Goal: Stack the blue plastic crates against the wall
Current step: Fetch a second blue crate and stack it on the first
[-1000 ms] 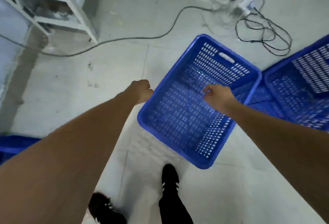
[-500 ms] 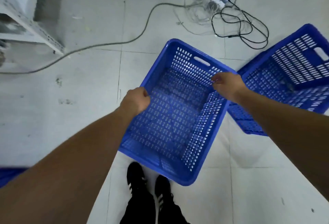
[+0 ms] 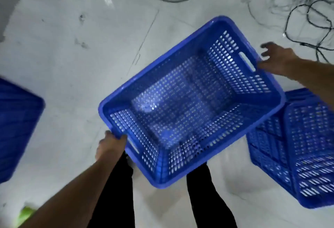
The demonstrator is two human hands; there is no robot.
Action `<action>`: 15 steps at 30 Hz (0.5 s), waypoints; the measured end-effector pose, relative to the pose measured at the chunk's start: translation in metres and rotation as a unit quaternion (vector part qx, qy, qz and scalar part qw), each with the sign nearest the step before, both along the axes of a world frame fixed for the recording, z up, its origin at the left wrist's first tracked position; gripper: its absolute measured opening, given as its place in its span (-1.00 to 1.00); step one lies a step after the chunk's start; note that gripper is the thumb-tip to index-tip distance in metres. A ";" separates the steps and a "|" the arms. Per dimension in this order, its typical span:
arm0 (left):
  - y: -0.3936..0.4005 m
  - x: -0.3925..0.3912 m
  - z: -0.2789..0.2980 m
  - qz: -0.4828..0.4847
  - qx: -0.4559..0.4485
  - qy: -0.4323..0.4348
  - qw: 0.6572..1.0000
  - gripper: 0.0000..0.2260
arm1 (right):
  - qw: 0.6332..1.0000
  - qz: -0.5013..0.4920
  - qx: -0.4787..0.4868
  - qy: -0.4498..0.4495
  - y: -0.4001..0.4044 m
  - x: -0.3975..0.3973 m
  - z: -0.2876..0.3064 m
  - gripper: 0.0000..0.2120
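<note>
Blue crate (image 3: pixel 189 101) gripped by left hand (image 3: pixel 110 146); right hand (image 3: pixel 276 59) splayed beside rim.

The left hand (image 3: pixel 110 146) is held low at the lower left, its forearm bare, with the fingers curled closed over a crate rim. The right hand (image 3: pixel 276 58) is extended farther forward on the right, the fingers spread and loose, only the thumb side being laid against the rim's far end.
</note>
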State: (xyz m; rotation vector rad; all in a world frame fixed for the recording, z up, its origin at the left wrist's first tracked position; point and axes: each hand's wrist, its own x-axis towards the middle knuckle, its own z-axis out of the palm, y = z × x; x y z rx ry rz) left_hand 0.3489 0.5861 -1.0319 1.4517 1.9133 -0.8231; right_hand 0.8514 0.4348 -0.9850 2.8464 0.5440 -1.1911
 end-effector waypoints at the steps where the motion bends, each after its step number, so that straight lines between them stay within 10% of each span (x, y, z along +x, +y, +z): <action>1: -0.013 0.007 -0.008 0.046 0.015 -0.017 0.999 -0.45 | 1.000 0.015 -0.014 0.023 -0.005 0.003 -0.011 -0.27; 4: -0.040 0.024 -0.032 0.186 0.086 -0.043 0.978 -0.35 | 0.998 0.009 0.005 0.063 -0.018 0.015 -0.039 -0.18; 11: -0.054 -0.013 -0.055 0.392 0.059 -0.135 0.908 -0.50 | 0.986 -0.144 0.064 0.059 -0.002 0.008 -0.058 -0.76; 15: -0.037 -0.048 -0.040 0.411 0.040 -0.171 0.894 -0.63 | 0.984 -0.152 0.049 0.082 0.010 -0.010 -0.035 -0.67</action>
